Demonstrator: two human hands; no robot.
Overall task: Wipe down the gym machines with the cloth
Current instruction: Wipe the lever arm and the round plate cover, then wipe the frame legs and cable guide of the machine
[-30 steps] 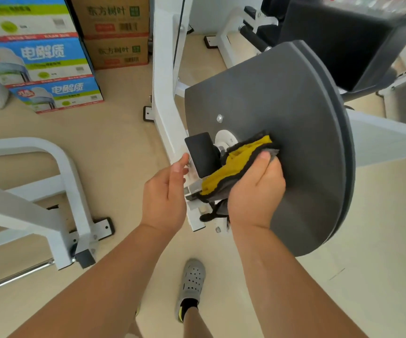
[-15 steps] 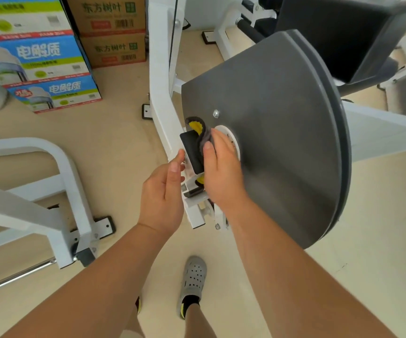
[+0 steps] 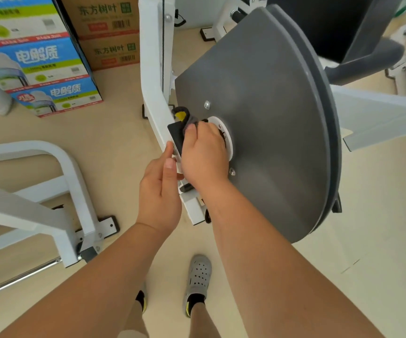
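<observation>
Your cloth (image 3: 184, 117) has moved up into the gap between the black block (image 3: 176, 137) and white hub (image 3: 230, 148), bunched under your right hand's (image 3: 204, 152) curled fingers. Your left hand (image 3: 160, 189), fingers straight, holds nothing and touches the block's edge. The grey disc (image 3: 270, 118) probably comes next.

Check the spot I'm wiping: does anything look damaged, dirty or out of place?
One thing: a dark brown smear on the white hub of the gray disc, beside the right hand holding the cloth. It looks like grease or rust, I cannot tell which. Nothing else stands out.
</observation>
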